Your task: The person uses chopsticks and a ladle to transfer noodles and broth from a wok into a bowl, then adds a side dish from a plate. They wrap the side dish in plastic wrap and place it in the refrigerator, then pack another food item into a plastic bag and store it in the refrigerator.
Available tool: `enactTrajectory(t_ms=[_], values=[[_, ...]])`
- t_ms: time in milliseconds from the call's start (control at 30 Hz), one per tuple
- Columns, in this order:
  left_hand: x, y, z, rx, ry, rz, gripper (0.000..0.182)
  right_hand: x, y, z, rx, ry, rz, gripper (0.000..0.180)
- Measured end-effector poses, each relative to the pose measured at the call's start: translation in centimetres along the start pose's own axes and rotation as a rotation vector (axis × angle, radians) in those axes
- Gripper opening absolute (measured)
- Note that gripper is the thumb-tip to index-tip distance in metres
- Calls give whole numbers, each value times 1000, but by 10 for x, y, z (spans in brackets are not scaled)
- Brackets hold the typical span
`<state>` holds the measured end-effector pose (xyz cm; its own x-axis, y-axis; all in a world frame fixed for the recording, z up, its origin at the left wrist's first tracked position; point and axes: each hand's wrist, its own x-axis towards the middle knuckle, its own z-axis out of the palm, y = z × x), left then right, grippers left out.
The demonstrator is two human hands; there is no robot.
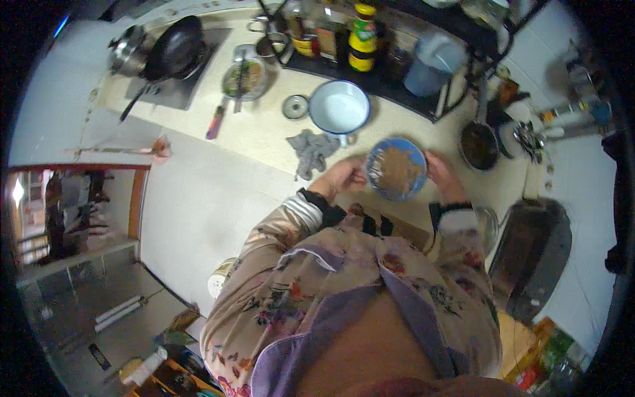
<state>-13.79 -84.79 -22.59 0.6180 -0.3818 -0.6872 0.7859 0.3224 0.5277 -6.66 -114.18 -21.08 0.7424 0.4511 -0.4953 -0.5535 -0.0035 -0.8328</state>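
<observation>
A blue bowl (425, 155) with brownish food (397, 171) in it is between my two hands, over the front of the counter. My left hand (347, 174) grips its left rim, and my right hand (439, 171) grips the right rim. Just beyond it is a white enamel mug (339, 106) with a blue rim, its handle towards me. A crumpled grey cloth (310, 149) lies near my left hand. Beside the mug is a small round lid (295, 107).
A bowl of food (245, 79) with chopsticks across it stands at the back left, near a purple-handled utensil (215, 124). A black wok (176, 48) is on the cooktop (198, 82). Bottles (362, 37) line a black rack (362, 82). A dark pan (478, 146) is at right.
</observation>
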Motion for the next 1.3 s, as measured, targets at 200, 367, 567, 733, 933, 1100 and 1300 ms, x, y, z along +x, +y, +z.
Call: enactTrajectory(t_ms=[200,367,567,733,933,1100,1300], values=[[-20,-1,37,-227,-324,158,55,-16,42,29,-200,436,43,60],[-33,-3,34,-154,-219,73,34,-15,52,44,-600,432,-104,62],[-107,-12,-39,-324,-330,211,16,-47,5,144,-722,237,-28,50],[-191,-31,-152,377,199,744,24,27,-23,265,-452,67,-394,38],[-309,-39,-246,-380,293,580,56,174,-43,359,-1398,355,-450,64],[-373,-46,-294,-507,466,629,43,218,-37,374,-1449,516,139,92],[-390,-48,-337,-606,460,661,47,224,-39,372,-1413,432,66,78]])
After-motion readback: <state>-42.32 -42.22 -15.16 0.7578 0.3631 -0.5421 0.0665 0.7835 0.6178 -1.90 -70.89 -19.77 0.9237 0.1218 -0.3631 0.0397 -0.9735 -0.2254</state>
